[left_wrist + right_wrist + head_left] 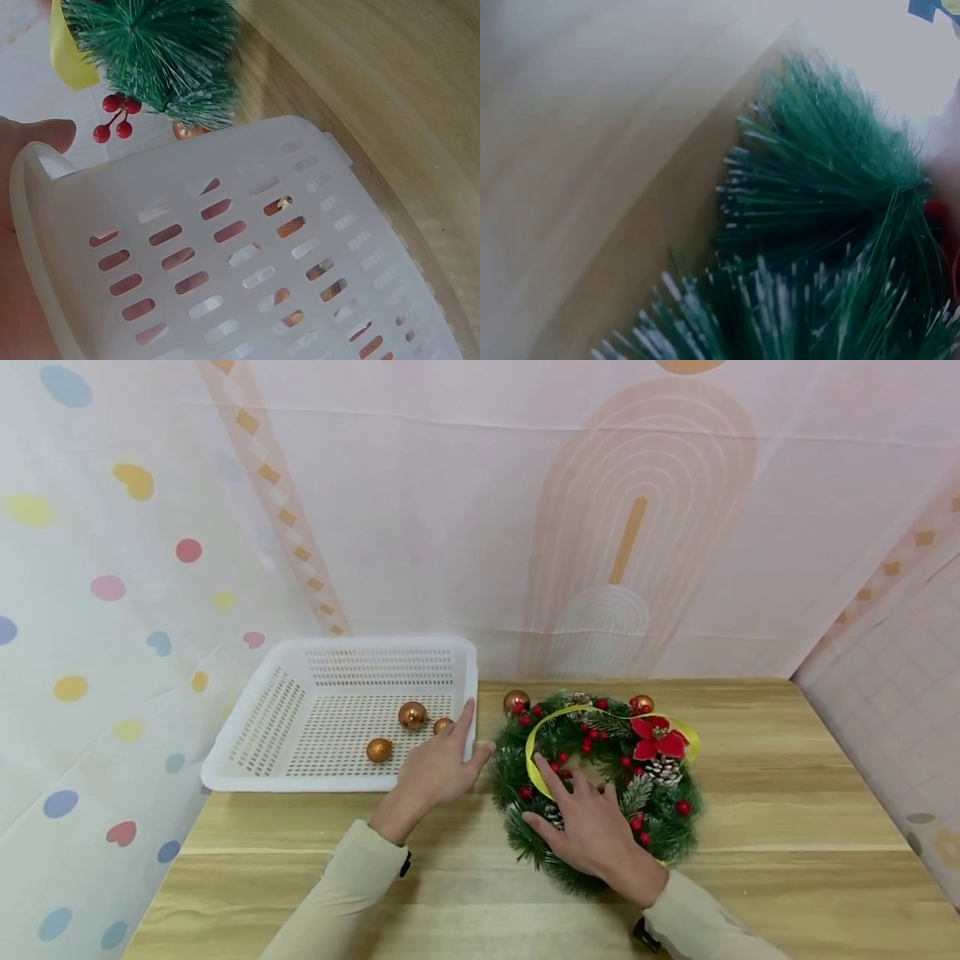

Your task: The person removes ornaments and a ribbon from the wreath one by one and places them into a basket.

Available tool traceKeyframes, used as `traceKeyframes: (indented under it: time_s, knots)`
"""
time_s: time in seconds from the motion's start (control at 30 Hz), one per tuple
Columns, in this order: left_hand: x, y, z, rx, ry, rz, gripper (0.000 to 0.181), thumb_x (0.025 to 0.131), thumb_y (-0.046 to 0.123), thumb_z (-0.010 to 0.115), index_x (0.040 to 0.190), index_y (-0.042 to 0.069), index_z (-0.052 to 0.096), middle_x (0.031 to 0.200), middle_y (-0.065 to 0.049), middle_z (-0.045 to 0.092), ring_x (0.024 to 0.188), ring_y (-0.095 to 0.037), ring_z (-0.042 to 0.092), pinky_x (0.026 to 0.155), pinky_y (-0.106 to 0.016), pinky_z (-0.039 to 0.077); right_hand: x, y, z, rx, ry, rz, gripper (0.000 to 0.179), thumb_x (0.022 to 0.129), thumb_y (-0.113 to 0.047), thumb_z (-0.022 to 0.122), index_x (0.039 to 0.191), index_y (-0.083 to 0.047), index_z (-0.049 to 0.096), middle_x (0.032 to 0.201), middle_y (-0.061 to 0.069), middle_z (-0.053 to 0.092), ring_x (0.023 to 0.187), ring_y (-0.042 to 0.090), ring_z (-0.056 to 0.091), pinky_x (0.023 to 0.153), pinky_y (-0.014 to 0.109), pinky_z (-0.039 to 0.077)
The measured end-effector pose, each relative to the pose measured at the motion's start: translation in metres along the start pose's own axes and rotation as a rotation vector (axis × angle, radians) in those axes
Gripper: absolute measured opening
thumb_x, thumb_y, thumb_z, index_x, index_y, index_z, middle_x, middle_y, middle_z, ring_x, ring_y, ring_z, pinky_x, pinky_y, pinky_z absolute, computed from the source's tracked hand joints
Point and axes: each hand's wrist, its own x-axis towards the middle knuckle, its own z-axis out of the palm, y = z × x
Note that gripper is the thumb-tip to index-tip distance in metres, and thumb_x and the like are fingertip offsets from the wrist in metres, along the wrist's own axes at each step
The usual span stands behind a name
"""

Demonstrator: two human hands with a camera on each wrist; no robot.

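Note:
In the head view, my left hand (442, 768) lies at the front right corner of a white plastic basket (247, 747). Its index finger stretches along the rim and the thumb points out past it; its other fingers are hidden. The left wrist view shows the basket's slotted wall (225, 270) up close. My right hand (588, 827) rests over a green Christmas wreath (525, 831) with its fingers spread. Near its index fingertip runs a yellow ribbon (534, 739), looped over the wreath. Only blurred green bristles (840, 172) fill most of the right wrist view.
Inside the basket lie copper baubles, among them a larger bauble (412, 716) and a smaller one (379, 750). Another bauble (516, 700) sits at the wreath's far left edge. A red poinsettia (658, 737) and a pinecone (663, 772) decorate the wreath on the wooden table (810, 827).

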Motion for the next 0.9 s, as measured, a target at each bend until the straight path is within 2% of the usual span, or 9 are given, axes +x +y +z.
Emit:
traceKeyframes:
  time_s: [0.17, 0.37, 0.6, 0.77, 0.83, 0.9]
  knots:
    - [0.000, 0.000, 0.001, -0.005, -0.003, -0.005, 0.076, 0.101, 0.057, 0.038, 0.161, 0.023, 0.005, 0.147, -0.021, 0.048, 0.091, -0.036, 0.067, 0.060, -0.040, 0.052, -0.006, 0.014, -0.005, 0.018, -0.030, -0.069, 0.078, 0.095, -0.066, 0.048, 0.159, -0.036, 0.016, 0.142, 0.025, 0.049, 0.111, 0.042, 0.062, 0.100, 0.069, 0.036]
    - [0.001, -0.001, 0.000, -0.001, -0.007, -0.006, 0.077, 0.101, 0.058, 0.038, 0.161, 0.023, 0.004, 0.148, -0.021, 0.047, 0.076, -0.028, 0.064, 0.051, -0.034, 0.045, -0.011, 0.031, -0.011, 0.013, -0.037, -0.181, 0.078, 0.094, -0.066, 0.049, 0.159, -0.038, 0.015, 0.137, 0.017, 0.053, 0.106, 0.034, 0.065, 0.099, 0.060, 0.039]
    - [0.001, -0.002, 0.001, -0.013, -0.017, -0.014, 0.078, 0.101, 0.060, 0.038, 0.161, 0.024, 0.002, 0.149, -0.021, 0.046, 0.061, -0.022, 0.056, 0.046, -0.032, 0.043, -0.015, 0.050, -0.017, -0.022, -0.051, -0.282, 0.076, 0.095, -0.065, 0.049, 0.158, -0.039, 0.017, 0.142, 0.016, 0.050, 0.123, 0.032, 0.057, 0.100, 0.060, 0.040]
    - [0.000, -0.001, 0.000, -0.025, -0.020, -0.011, 0.077, 0.101, 0.057, 0.040, 0.161, 0.024, 0.002, 0.150, -0.022, 0.044, 0.060, -0.021, 0.054, 0.046, -0.032, 0.043, -0.018, 0.053, -0.021, -0.084, 0.028, -0.330, 0.078, 0.093, -0.064, 0.053, 0.158, -0.035, 0.022, 0.138, 0.012, 0.054, 0.122, 0.030, 0.056, 0.096, 0.057, 0.041]
    - [0.000, -0.001, 0.000, -0.025, -0.019, -0.009, 0.077, 0.101, 0.057, 0.039, 0.161, 0.024, 0.002, 0.150, -0.022, 0.044, 0.061, -0.021, 0.055, 0.046, -0.032, 0.043, -0.017, 0.048, -0.022, -0.097, 0.082, -0.319, 0.081, 0.091, -0.065, 0.056, 0.158, -0.030, 0.026, 0.137, 0.013, 0.054, 0.121, 0.032, 0.055, 0.096, 0.058, 0.040]
    - [0.001, -0.001, 0.000, -0.023, -0.018, -0.004, 0.078, 0.101, 0.058, 0.039, 0.161, 0.024, 0.002, 0.149, -0.022, 0.045, 0.062, -0.021, 0.055, 0.046, -0.032, 0.044, -0.016, 0.040, -0.024, -0.098, 0.126, -0.271, 0.083, 0.090, -0.066, 0.057, 0.158, -0.026, 0.028, 0.141, 0.016, 0.051, 0.121, 0.035, 0.053, 0.097, 0.060, 0.038]
